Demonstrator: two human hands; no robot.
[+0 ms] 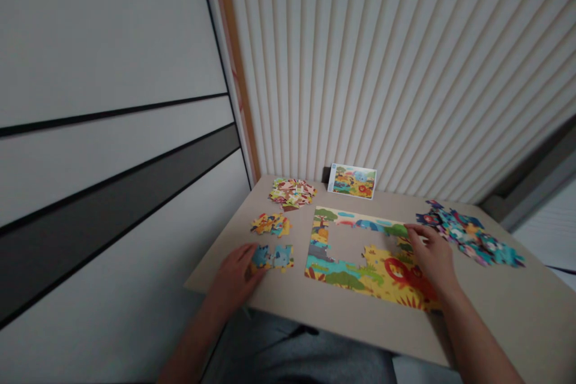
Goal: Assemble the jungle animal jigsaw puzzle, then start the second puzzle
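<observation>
A partly assembled jigsaw puzzle with animals, trees and yellow ground lies on the table, with a gap in its middle where bare table shows. At its upper right edge my right hand has thumb and fingers closed on a puzzle piece, mostly hidden by the fingers. My left hand rests left of the puzzle, its thumb and fingers around a blue puzzle piece. Right beside that lies another blue animal piece. Above them sits a small pile of yellow and orange pieces.
A picture card showing the puzzle scene stands at the table's back edge, against a pleated curtain. A pink and green heap of pieces lies back left; a dark blue and teal heap lies right. A white panelled surface rises left.
</observation>
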